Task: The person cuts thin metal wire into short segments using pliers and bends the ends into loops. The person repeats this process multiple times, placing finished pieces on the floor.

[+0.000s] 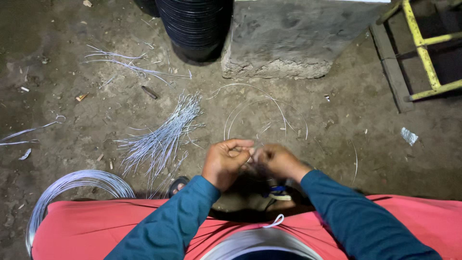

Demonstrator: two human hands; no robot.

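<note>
Both hands met over a thin wire hoop [262,113].
Left hand [226,161] pinched the wire end between thumb and forefinger; right hand [276,161], blurred, fingers curled shut, gripping to twist it.

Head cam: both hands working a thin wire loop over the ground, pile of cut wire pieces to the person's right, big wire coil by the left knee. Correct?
Wrong on one point: the pile of cut wire pieces lies to the person's left, not the right, as the head view shows. The rest holds: left hand and right hand meet on the thin wire loop over the ground, and the big wire coil sits by the left knee.
</note>
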